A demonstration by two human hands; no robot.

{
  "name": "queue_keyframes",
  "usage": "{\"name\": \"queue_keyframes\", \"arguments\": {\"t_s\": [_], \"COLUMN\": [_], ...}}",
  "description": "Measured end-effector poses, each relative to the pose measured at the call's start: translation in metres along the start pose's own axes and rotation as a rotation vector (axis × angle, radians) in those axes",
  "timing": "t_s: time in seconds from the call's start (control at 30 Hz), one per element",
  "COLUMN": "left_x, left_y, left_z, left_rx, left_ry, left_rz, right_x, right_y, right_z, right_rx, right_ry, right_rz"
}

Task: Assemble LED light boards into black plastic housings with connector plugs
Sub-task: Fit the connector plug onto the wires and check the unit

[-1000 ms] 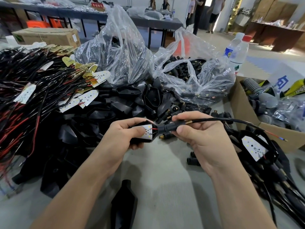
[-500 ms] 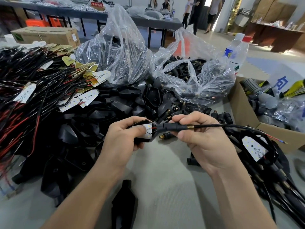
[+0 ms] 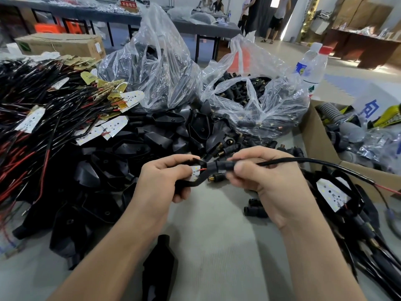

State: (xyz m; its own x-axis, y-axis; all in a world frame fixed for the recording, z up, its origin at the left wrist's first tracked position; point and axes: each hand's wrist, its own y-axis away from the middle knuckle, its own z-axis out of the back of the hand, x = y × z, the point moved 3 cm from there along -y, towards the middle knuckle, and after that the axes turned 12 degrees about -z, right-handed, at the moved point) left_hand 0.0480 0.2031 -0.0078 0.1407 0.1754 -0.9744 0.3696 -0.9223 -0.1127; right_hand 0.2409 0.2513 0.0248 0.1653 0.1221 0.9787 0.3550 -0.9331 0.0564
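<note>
My left hand (image 3: 165,181) grips a black plastic housing (image 3: 195,181) with a white LED board (image 3: 195,171) seated inside it. My right hand (image 3: 267,183) pinches the black connector plug (image 3: 221,166) at the housing's neck. A black cable (image 3: 314,162) runs from the plug to the right and ends in a bare red wire (image 3: 388,189). The plug sits tight against the housing, with a short red wire showing at the joint.
Empty housings (image 3: 134,153) are heaped at left centre beside wired LED boards (image 3: 65,118). Two clear bags (image 3: 256,98) hold plugs and housings. Finished units (image 3: 334,192) lie at right near a cardboard box (image 3: 319,144). A lone housing (image 3: 160,263) lies close to me.
My right hand has slid the plug leftward along the cable onto the housing neck; the brass tip seen earlier is now hidden under my fingers.
</note>
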Motion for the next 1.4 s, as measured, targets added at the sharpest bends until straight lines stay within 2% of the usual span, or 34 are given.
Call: {"name": "queue_keyframes", "arguments": {"t_s": [0.1,0.27,0.37,0.47,0.63,0.77,0.87,1.03,1.27,1.4], "left_x": [-0.001,0.001,-0.003,-0.006,-0.006,-0.008,-0.008,-0.008,-0.006,-0.006], "left_y": [-0.002,-0.004,-0.003,0.003,0.001,0.001,-0.002,-0.005,-0.004,-0.006], "left_z": [0.001,0.005,0.004,-0.002,0.001,-0.002,-0.001,0.002,0.003,0.003], "left_rx": [0.011,0.035,0.073,0.099,0.075,0.119,0.11,0.065,0.049,0.022], "left_ry": [0.006,-0.012,-0.056,-0.063,-0.052,0.128,0.256,0.261,0.257,0.277], "left_rz": [-0.012,0.027,-0.041,-0.103,-0.09,0.016,0.064,0.045,0.035,0.049], "right_x": [-0.003,0.004,0.003,-0.005,-0.012,-0.012,-0.011,-0.017,-0.015,-0.012], "right_y": [-0.002,0.001,0.001,0.0,-0.003,-0.003,-0.006,-0.006,-0.005,-0.006], "right_z": [-0.002,-0.005,-0.005,-0.012,-0.02,-0.013,-0.006,-0.013,-0.017,-0.015], "right_rx": [-0.08,-0.007,0.012,-0.004,-0.026,0.007,-0.034,-0.066,-0.127,-0.14], "right_ry": [0.044,0.155,0.193,0.125,0.092,-0.095,-0.218,-0.154,-0.174,-0.241], "right_rz": [0.026,0.095,0.065,0.046,0.017,-0.086,-0.109,-0.08,-0.054,-0.104]}}
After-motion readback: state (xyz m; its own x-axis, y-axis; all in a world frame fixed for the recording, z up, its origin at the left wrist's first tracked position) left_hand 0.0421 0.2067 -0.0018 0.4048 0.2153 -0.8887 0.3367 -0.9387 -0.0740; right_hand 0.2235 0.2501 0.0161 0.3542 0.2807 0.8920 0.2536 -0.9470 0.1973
